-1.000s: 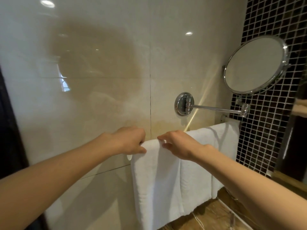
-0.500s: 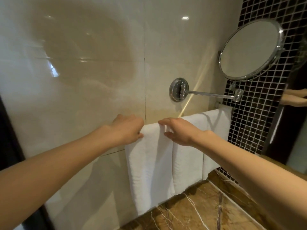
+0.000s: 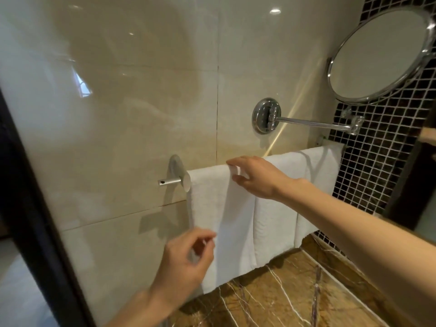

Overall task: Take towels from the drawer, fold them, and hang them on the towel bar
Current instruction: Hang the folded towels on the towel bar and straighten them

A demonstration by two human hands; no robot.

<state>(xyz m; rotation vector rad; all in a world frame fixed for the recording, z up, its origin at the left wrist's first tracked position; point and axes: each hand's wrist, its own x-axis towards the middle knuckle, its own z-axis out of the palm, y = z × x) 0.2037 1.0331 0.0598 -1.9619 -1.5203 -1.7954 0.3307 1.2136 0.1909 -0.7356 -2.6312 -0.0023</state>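
Towel (image 3: 224, 220) hangs on bar (image 3: 168, 181), leftmost; hem just above surface (image 3: 283, 300). Right hand (image 3: 257, 178) pinches top fold at bar. Left hand (image 3: 186, 263) low at left edge, fingers curled, blurred; grip cannot tell. Judgement: anchor top, smooth edge downward, match hem to neighbours (image 3: 276, 220).

Bright glare spots on glossy tiles (image 3: 132, 119); edges bowed.

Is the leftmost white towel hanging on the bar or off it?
Hanging: the leftmost white terry towel drapes over the chrome towel bar; the right hand pinches its top edge.
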